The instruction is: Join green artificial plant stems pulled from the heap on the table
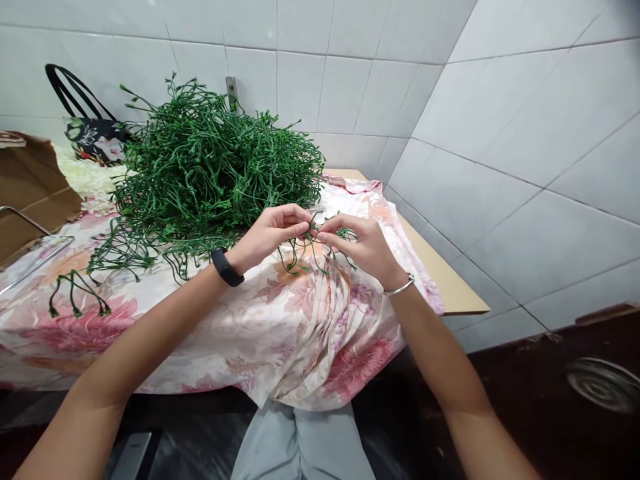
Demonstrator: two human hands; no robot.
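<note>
Both my hands meet over the front of the cloth-covered table, fingertips pinching one small green artificial flower stem (314, 248) with several thin drooping branches. My left hand (275, 232), with a black band on its wrist, holds it between thumb and forefinger. Close beside it, my right hand (361, 245) pinches the same piece from the other side; a silver bangle circles that wrist. Just behind and to the left rises a large heap of green artificial stems (215, 160). A few separate green stems (77, 287) lie at the table's left front.
A floral cloth (210, 340) drapes over the board (450, 283) and hangs off its front. At the left stand a cardboard box (35, 187), pale flowers (93, 177) and a black floral bag (97, 139). Tiled walls close off the back and right.
</note>
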